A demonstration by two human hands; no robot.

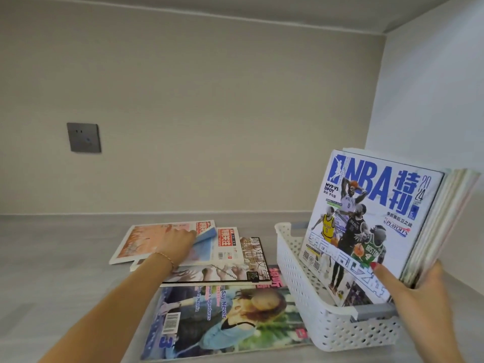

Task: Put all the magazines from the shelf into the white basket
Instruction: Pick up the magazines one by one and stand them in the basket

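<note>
Magazines in the basket: we see a stack of magazines [445, 224] standing tilted in the white basket [327, 323], with an NBA magazine [372, 218] at the front, cover toward us. Its lower edge is inside the basket.

Right hand: our right hand [419, 289] holds this stack at its lower right corner. The thumb lies on the NBA cover and the other fingers are curled behind the stack, so the hand is closed around it.

White basket: it stands on the shelf [65, 271], under the right hand and just to the right of the left hand's magazines. Its walls have many small holes, and a grey handle [374, 310] is on the near rim.

Magazines on the shelf: several lie flat, overlapping each other, left of the basket. The farthest one has an orange cover [146, 242]. Beside it is one with a red title block [225, 244]. Nearer to us is one with a dark border [235, 271], and nearest is a big magazine with a woman on the cover [222, 320], touching the basket's left wall.

Left hand: our left hand [178, 242] rests on the far magazines, fingers bent down at a lifted blue page corner [207, 235]. We cannot tell if it pinches the page or only touches it. A thin bracelet [165, 258] is on the wrist.

Further from the hands: a grey wall socket [83, 137] is on the back wall, far above the left hand.
</note>
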